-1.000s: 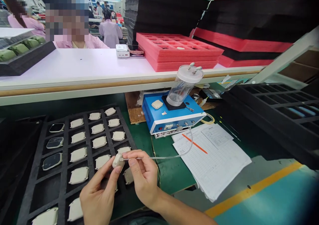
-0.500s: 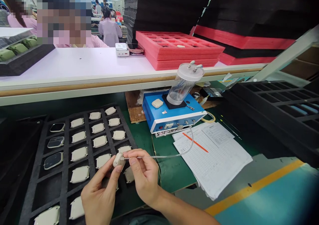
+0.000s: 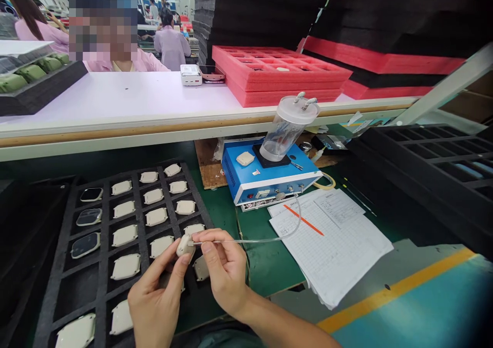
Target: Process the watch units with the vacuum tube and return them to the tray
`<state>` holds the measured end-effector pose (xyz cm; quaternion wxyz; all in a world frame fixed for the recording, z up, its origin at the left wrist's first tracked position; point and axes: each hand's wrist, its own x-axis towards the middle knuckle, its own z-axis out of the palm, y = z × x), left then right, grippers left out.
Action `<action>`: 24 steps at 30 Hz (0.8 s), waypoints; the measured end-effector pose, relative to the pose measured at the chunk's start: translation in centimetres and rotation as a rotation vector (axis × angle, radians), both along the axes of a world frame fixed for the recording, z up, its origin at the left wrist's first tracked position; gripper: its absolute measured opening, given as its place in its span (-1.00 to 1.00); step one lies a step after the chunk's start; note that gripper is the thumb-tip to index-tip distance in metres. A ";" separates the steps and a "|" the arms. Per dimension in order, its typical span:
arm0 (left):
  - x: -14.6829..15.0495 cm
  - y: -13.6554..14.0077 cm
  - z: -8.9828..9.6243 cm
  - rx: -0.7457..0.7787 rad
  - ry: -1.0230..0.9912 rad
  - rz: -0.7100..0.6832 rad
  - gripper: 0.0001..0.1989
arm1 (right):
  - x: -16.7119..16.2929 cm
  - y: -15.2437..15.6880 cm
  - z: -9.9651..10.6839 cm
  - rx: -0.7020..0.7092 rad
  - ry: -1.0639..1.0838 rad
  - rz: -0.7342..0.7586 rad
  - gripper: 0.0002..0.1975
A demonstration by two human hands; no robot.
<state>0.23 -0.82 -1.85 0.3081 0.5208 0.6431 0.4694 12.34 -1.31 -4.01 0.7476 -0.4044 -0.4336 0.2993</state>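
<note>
Between the thumb and fingers of my left hand [image 3: 159, 294] is a cream watch case [image 3: 185, 245], tilted on edge above the foam tray. My right hand [image 3: 226, 271] pinches the end of a clear thin tube [image 3: 262, 240], which meets the side of the watch case. From there the tube curves to the front of a blue box-shaped machine [image 3: 269, 176]. Below my hands lies a black foam tray [image 3: 102, 255] with cream watch cases in most compartments. Several pieces in its left column show dark glass faces [image 3: 85, 244]. My fingers hide part of the tray.
On the machine stand a clear cylinder [image 3: 285, 129] and another cream watch case [image 3: 245, 158]. Paper sheets with an orange strip [image 3: 331, 250] lie right of it. A white shelf [image 3: 127, 98] crosses behind, bearing red foam trays [image 3: 277, 78]. Black trays [image 3: 431, 168] stand at right. People sit beyond.
My hands keep the same hold on the watch case and tube. The whole view has shifted slightly, and the person across the shelf has moved their head a little.
</note>
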 end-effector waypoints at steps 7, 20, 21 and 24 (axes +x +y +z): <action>-0.1 0.1 -0.2 0.018 0.000 -0.018 -0.59 | 0.0 0.0 0.2 0.010 -0.003 -0.001 -0.83; 0.0 -0.6 0.0 0.067 -0.061 -0.116 -0.72 | 0.1 -0.8 -0.1 -0.032 0.014 0.003 -0.86; 0.0 -0.6 0.0 0.062 -0.062 -0.116 -0.72 | 0.0 -0.8 0.0 -0.037 0.013 0.003 -0.86; 0.0 -0.6 0.0 0.047 -0.063 -0.098 -0.70 | 0.0 -0.7 0.2 -0.047 0.008 -0.003 -0.86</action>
